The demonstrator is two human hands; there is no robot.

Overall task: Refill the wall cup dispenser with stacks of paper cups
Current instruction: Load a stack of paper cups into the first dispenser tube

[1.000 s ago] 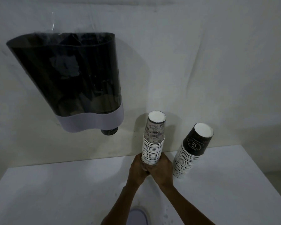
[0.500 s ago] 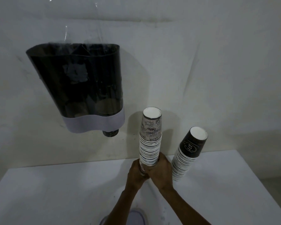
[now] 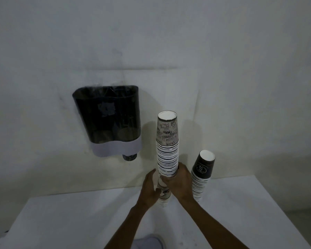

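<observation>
A dark see-through cup dispenser (image 3: 108,119) with a white lower band hangs on the wall at left; one cup (image 3: 129,157) pokes out of its bottom. A tall upside-down stack of printed paper cups (image 3: 167,151) stands upright right of it, lifted off the table. My left hand (image 3: 150,189) grips the stack's lower part from the left. My right hand (image 3: 178,182) wraps it from the right, slightly higher. A second, shorter stack of black cups (image 3: 201,175) stands on the white table (image 3: 79,218), leaning right, just beyond my right hand.
A plain white wall (image 3: 223,87) rises behind the table. The table's right edge drops off near the lower right. A pale rounded object (image 3: 147,241) shows at the bottom between my forearms.
My view has tilted upward and pulled back, so the dispenser sits lower and more central. The stack in both hands has risen off the table. The black stack has not moved.
</observation>
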